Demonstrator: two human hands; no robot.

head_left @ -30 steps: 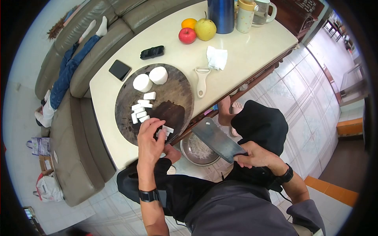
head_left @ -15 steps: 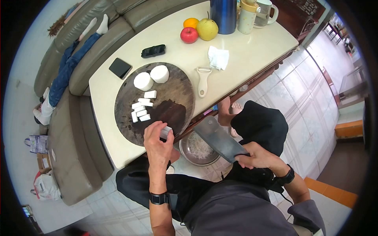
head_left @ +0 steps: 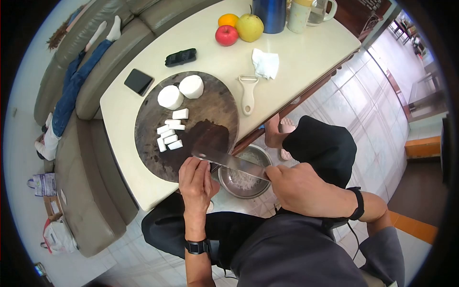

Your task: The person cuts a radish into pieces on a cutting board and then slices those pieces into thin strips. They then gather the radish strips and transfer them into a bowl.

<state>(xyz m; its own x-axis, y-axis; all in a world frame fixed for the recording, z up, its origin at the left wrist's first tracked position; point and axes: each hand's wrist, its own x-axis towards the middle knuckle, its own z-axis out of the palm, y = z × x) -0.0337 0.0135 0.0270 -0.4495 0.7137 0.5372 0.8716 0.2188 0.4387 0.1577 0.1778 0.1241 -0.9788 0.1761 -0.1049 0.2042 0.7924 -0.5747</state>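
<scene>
My right hand (head_left: pixel 306 189) grips the handle of a cleaver (head_left: pixel 234 165). Its blade is turned nearly edge-on, and the tip reaches my left hand (head_left: pixel 196 178). The left fingers are pinched at the near edge of the round wooden chopping board (head_left: pixel 215 98), around a white radish piece that is now almost wholly hidden by fingers and blade. On the board lie several cut white radish blocks (head_left: pixel 169 134). Behind them stand two thick peeled radish chunks (head_left: pixel 170 97) (head_left: pixel 191 87). Below the blade, a metal bowl (head_left: pixel 246 196) holds white shreds.
On the cream table (head_left: pixel 129 138) are a peeler (head_left: pixel 248 95), a crumpled tissue (head_left: pixel 265 63), a phone (head_left: pixel 138 82), a black case-like object (head_left: pixel 180 57), fruit (head_left: pixel 249 27) and a blue flask (head_left: pixel 269 16). A person's legs (head_left: pixel 79 81) rest on the sofa at left.
The cleaver has swung up and left from beside the bowl to my left fingers, its blade turning edge-on. My left hand has shifted slightly, and the radish piece is now mostly covered.
</scene>
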